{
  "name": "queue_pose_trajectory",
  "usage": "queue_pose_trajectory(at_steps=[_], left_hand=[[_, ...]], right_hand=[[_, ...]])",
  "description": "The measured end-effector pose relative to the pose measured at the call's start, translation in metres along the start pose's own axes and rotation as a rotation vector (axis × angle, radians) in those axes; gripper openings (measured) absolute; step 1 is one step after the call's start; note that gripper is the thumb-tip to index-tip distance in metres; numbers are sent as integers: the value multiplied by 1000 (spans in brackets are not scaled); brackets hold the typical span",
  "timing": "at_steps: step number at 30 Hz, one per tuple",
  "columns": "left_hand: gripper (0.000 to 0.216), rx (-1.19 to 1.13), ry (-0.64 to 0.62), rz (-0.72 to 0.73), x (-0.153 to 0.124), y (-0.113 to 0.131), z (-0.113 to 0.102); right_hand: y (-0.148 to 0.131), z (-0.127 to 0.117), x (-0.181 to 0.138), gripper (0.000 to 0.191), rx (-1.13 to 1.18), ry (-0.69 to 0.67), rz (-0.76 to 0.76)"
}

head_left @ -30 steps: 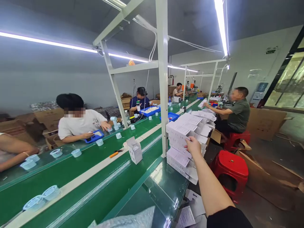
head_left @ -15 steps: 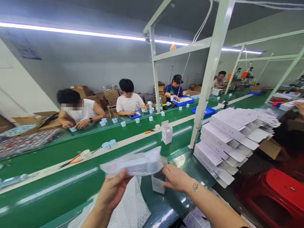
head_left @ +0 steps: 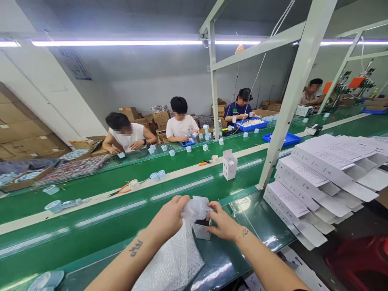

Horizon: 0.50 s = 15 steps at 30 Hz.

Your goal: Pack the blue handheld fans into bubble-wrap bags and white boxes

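My left hand (head_left: pixel 169 220) is closed on a clear bubble-wrap bag (head_left: pixel 197 209) and holds it over the mouth of a small white box (head_left: pixel 202 230). My right hand (head_left: pixel 224 224) grips the right side of that box, which stands upright on the green table edge (head_left: pixel 233 258). A sheet of bubble wrap (head_left: pixel 174 262) lies on the table under my left forearm. What is inside the bag I cannot make out.
A stack of flat white cartons (head_left: pixel 318 178) lies to the right, beside a white frame post (head_left: pixel 291 97). An open white box (head_left: pixel 229 164) stands on the green conveyor (head_left: pixel 91 226), with orange scissors (head_left: pixel 121 190) and blue caps (head_left: pixel 158 176). Several people work across the line.
My left hand has brought the bubble-wrap bag down from mid-air onto the box opening, and the bag is now bunched. The view has swung further left.
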<state>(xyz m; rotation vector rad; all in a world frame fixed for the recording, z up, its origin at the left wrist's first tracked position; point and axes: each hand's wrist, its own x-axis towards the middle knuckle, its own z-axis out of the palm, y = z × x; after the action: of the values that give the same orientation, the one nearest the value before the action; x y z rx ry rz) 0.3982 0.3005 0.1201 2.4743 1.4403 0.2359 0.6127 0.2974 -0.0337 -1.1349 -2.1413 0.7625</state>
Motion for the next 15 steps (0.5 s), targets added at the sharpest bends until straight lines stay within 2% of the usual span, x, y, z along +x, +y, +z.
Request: queue_pose_trajectory(at_steps=[4,7,10,12,15], left_hand=[[41,231,-196,80,27,35,13],[41,217,-250,113,43,39,23],[48,190,-266,122,42,28,33],[50,174,-212,135,31,21,45],[27,193,-147,149,11,14,73]], right_hand=[[7,17,-4,52,34,65,-20],[12,22,-10,55,46,148,4],[12,21,-13,49,62,171,-16],[12,22,-14,50,87,154,-51],[13,34,-15,55,165,158,-15]])
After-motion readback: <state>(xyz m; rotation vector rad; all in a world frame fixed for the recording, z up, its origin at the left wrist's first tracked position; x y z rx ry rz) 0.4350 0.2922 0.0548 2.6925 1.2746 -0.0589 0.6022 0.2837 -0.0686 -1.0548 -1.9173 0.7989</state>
